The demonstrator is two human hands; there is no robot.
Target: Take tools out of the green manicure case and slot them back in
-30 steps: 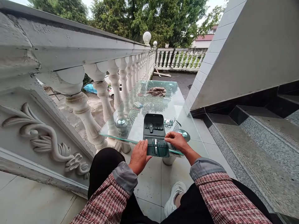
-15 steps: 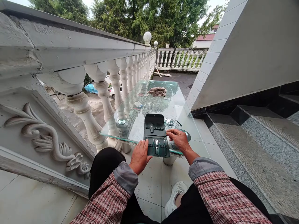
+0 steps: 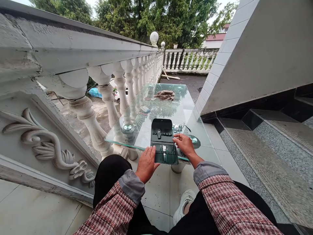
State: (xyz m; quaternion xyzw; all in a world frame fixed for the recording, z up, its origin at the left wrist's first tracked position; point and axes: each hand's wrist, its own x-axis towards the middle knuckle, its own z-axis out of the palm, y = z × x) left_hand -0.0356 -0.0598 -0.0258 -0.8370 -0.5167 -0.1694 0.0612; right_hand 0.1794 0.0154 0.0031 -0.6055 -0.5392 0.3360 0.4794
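Observation:
A dark manicure case point(image 3: 161, 124) lies unfolded at the near edge of the glass table point(image 3: 137, 130). Slim metal tools point(image 3: 164, 152) sit in loops on its lower panel, and one short tool point(image 3: 159, 133) is held on the upper panel. My left hand point(image 3: 146, 164) grips the case's lower left side, fingers on top and thumb at the near edge. Above the right side of the lower panel, my right hand point(image 3: 185, 144) pinches a thin metal manicure tool; its tip is too small to make out. Nail clippers point(image 3: 178, 127) and other small metal implements lie just beyond that hand.
A crumpled brown cloth point(image 3: 165, 95) lies toward the table's far end, with a small flat packet point(image 3: 145, 109) nearer on the left. A white balustrade point(image 3: 107, 94) runs along the left. Stone steps point(image 3: 259, 143) rise on the right.
My right hand has shifted slightly left and the thin tool now points more steeply down at the case's right-hand loops. My left hand stays on the case.

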